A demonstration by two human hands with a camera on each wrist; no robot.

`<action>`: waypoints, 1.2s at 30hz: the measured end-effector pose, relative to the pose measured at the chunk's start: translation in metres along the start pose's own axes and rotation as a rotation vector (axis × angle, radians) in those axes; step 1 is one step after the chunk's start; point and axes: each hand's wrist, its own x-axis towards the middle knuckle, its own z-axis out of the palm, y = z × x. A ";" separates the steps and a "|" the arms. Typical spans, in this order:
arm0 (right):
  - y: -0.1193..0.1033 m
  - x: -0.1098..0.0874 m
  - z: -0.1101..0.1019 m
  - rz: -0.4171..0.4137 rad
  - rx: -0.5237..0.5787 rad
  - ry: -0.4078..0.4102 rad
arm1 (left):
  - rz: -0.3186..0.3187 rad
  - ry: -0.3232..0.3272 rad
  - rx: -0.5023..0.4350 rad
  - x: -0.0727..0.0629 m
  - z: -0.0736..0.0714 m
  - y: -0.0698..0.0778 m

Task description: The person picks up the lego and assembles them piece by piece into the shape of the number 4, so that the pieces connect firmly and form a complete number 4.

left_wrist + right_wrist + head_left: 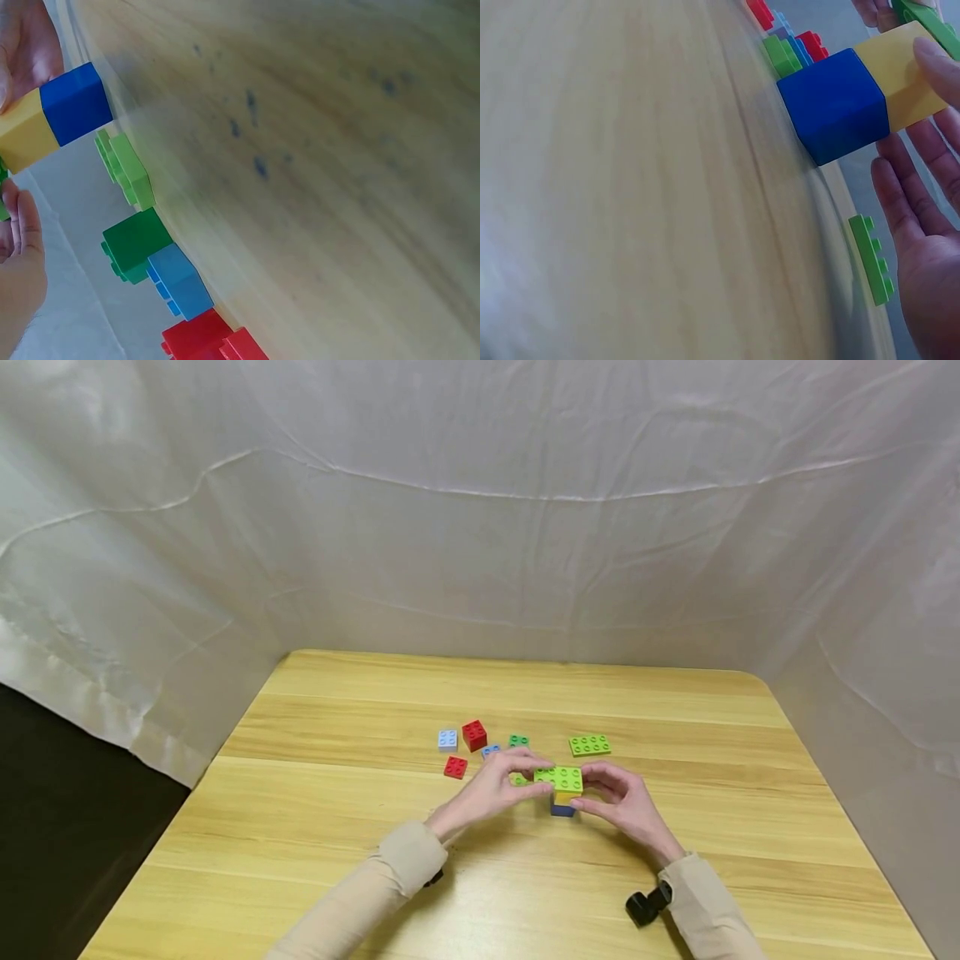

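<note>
In the head view, a small stack stands near the middle of the table, with a blue brick (562,810) at the bottom and a yellow brick (567,796) above it. A lime green building plate (558,778) lies across the top and sticks out to the left. My left hand (498,782) pinches this plate's left end between thumb and fingers. From the right, my right hand (628,802) grips the yellow brick, thumb at the near side and fingers behind. The right wrist view shows the blue brick (832,105) joined under the yellow brick (904,75).
Left of and behind the stack lie a light blue brick (447,741), a red brick (475,736), a thin red plate (455,767), a blue brick (180,281), a dark green brick (139,244) and a lime piece (127,172). Another lime plate (590,744) lies behind. Pale curtains (525,568) surround the table.
</note>
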 end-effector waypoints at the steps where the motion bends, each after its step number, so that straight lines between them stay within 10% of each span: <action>1: 0.000 0.000 0.000 -0.005 0.005 0.003 | -0.003 -0.002 0.002 0.000 0.000 0.000; 36: -0.005 0.001 0.004 -0.007 0.000 0.041 | -0.047 -0.047 0.038 0.002 -0.001 0.000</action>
